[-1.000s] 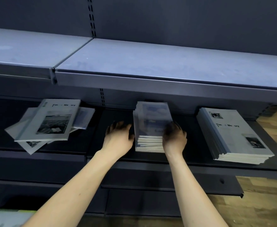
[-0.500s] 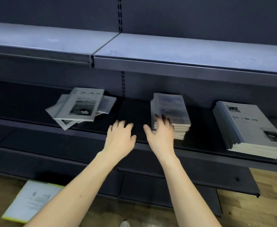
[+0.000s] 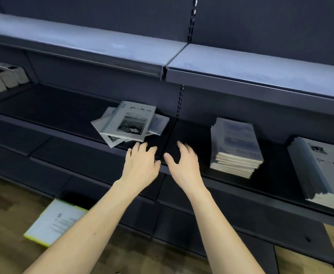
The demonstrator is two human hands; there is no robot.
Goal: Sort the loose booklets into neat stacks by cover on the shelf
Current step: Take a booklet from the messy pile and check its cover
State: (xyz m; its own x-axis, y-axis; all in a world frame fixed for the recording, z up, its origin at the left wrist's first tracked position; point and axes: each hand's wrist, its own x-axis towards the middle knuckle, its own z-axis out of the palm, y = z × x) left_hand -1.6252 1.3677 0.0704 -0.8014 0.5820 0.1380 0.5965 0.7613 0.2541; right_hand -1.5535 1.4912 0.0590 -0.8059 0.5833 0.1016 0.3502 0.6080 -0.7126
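- The left hand (image 3: 141, 166) hovered over the front edge of the dark shelf (image 3: 67, 113), its grip wide, fingers spread and holding nothing.
- Its fingertips (image 3: 136, 146) lay just short of the loose booklets (image 3: 129, 123); whether they touched the lowest cover could not be told.
- The right hand (image 3: 184, 165) hung beside the left one, also over the shelf's front edge, grip wide, thumb held apart from the slightly bent fingers, empty.
- The loose booklets lay in an untidy fan near the middle of the shelf, several covers askew under a top one that bore a title line and a dark photograph.
- To the right of the hands stood a neat stack (image 3: 236, 147) of booklets with a bluish cover, squared up and well apart from the loose pile.
- Farther right, a second stack (image 3: 324, 171) with a pale cover and a small dark emblem ran partly out of view.
- At the far left of the shelf stood a row of grey boxes (image 3: 4, 78), blurred.
- Above ran an upper shelf (image 3: 102, 50), pale grey, in two sections meeting at a seam.
- On the wooden floor (image 3: 8, 204) below lay a white booklet with a yellow edge (image 3: 53, 220), partly covered by the left forearm.
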